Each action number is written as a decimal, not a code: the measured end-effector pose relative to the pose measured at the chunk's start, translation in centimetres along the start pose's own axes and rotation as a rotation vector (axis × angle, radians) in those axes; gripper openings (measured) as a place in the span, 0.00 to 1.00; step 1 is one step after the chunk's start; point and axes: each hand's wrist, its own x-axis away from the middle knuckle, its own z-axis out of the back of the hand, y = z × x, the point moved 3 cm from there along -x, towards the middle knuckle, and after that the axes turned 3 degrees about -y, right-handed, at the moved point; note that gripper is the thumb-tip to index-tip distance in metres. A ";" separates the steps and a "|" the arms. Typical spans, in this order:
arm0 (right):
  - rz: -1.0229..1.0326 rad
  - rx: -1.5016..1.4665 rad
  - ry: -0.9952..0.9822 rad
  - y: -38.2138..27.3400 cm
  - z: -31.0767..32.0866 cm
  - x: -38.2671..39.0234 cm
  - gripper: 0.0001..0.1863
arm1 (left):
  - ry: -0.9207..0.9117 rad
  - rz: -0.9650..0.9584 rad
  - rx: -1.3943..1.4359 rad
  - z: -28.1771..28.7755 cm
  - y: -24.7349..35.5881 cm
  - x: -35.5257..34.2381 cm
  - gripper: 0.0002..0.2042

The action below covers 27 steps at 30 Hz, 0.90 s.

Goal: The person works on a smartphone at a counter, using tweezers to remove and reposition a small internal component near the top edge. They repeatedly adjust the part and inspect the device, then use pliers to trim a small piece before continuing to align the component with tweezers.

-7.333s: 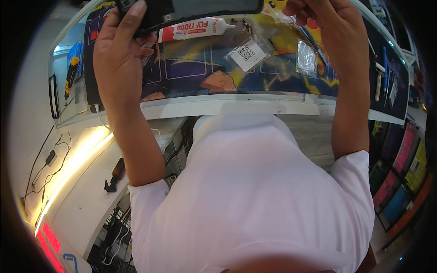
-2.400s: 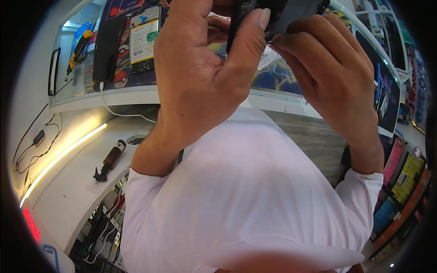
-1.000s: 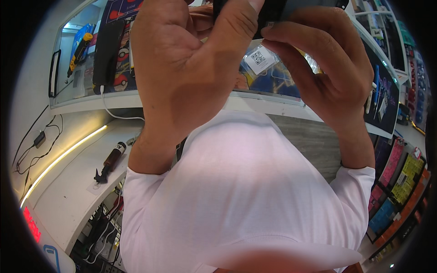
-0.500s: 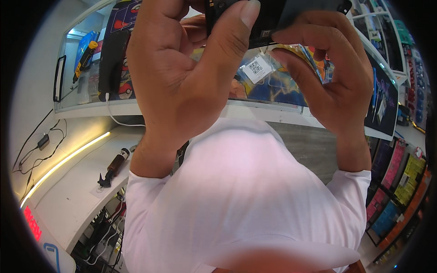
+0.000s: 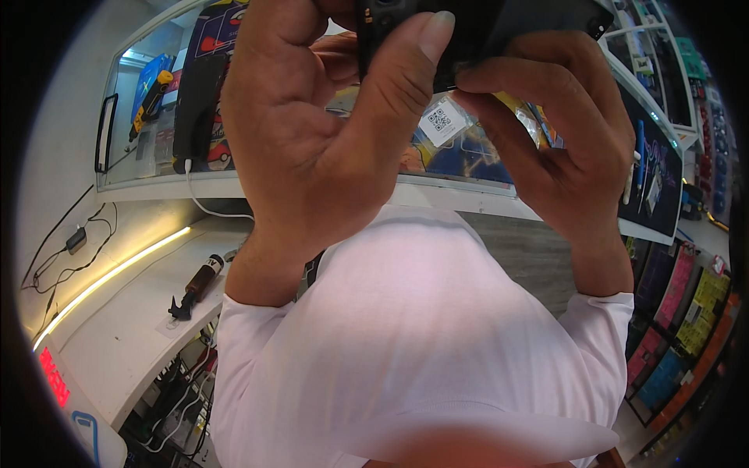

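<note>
A black phone [image 5: 499,31], partly cut off by the upper edge, is held up over the glass counter. My left hand [image 5: 320,148] grips its left end, with the thumb laid across the face. At the phone's lower edge my right hand [image 5: 569,129] closes in, thumb and index fingertips drawn near each other against that edge. The other right fingers curl behind, partly hidden. Whether a tiny part sits between the right fingertips is too small to tell. Just below the phone, a small clear bag with a white code label [image 5: 441,122] lies on the counter.
Another black phone [image 5: 195,117] rests at the counter's left with a white cable [image 5: 199,204] plugged in. A yellow-and-black tool [image 5: 152,101] is beside it. On the lower white desk [image 5: 133,324] lies a brown spray bottle [image 5: 199,285]. Packed shelves [image 5: 686,312] stand at right.
My right thumb and index fingertips have come closer together at the phone's lower edge and shifted slightly left. The phone has moved slightly.
</note>
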 end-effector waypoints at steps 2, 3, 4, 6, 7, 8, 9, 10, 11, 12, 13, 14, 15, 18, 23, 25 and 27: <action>0.023 0.028 -0.001 -0.2 0.2 -0.2 0.15 | -0.002 -0.019 -0.027 0.0 0.0 0.0 0.10; 0.028 0.032 -0.002 -0.2 0.2 -0.3 0.15 | 0.002 -0.033 -0.039 0.0 -0.2 0.1 0.10; 0.033 0.036 -0.003 -0.3 0.2 -0.4 0.15 | 0.000 -0.037 -0.047 0.0 -0.2 0.1 0.10; 0.035 0.037 -0.005 -0.4 0.2 -0.5 0.15 | -0.012 -0.032 -0.059 0.1 0.0 0.1 0.09; 0.033 0.033 -0.005 -0.4 0.2 -0.5 0.15 | -0.012 -0.014 -0.056 0.0 0.3 0.0 0.09; 0.031 0.031 -0.007 -0.4 0.2 -0.5 0.15 | -0.011 0.003 -0.052 -0.1 0.6 -0.1 0.09; 0.033 0.032 -0.007 -0.4 0.2 -0.6 0.15 | -0.001 0.031 -0.040 -0.4 1.4 -0.2 0.09; 0.035 0.033 -0.008 -0.4 0.1 -0.7 0.15 | 0.008 0.037 -0.064 -0.6 1.4 -0.3 0.09; 0.038 0.035 -0.007 -0.4 0.2 -0.7 0.15 | 0.016 0.043 -0.090 -0.7 1.5 -0.3 0.09; 0.033 0.035 -0.003 -0.4 0.2 -0.8 0.15 | 0.023 0.027 -0.152 -0.7 1.1 -0.2 0.10; 0.029 0.037 0.002 -0.4 0.1 -0.8 0.15 | 0.019 0.013 -0.160 -0.6 0.8 -0.1 0.10; 0.025 0.035 0.007 -0.4 0.1 -0.8 0.15 | 0.016 -0.001 -0.170 -0.5 0.5 0.0 0.10; -0.010 0.027 0.003 -0.5 0.1 -0.8 0.14 | 0.003 -0.012 -0.127 -0.2 0.3 0.1 0.10; -0.088 0.016 -0.002 -0.8 0.0 -0.8 0.13 | 0.004 0.001 -0.072 -0.3 0.3 0.1 0.10; -0.079 0.055 0.022 -0.7 -0.3 -1.0 0.13 | -0.026 0.006 -0.281 -0.4 0.8 -0.1 0.10; -0.079 0.061 0.016 -0.8 -0.2 -1.1 0.14 | -0.029 0.019 -0.252 -0.7 0.8 -0.3 0.10; -0.082 0.065 0.003 -0.9 -0.1 -1.2 0.14 | -0.041 0.016 -0.149 0.0 -0.3 -0.2 0.10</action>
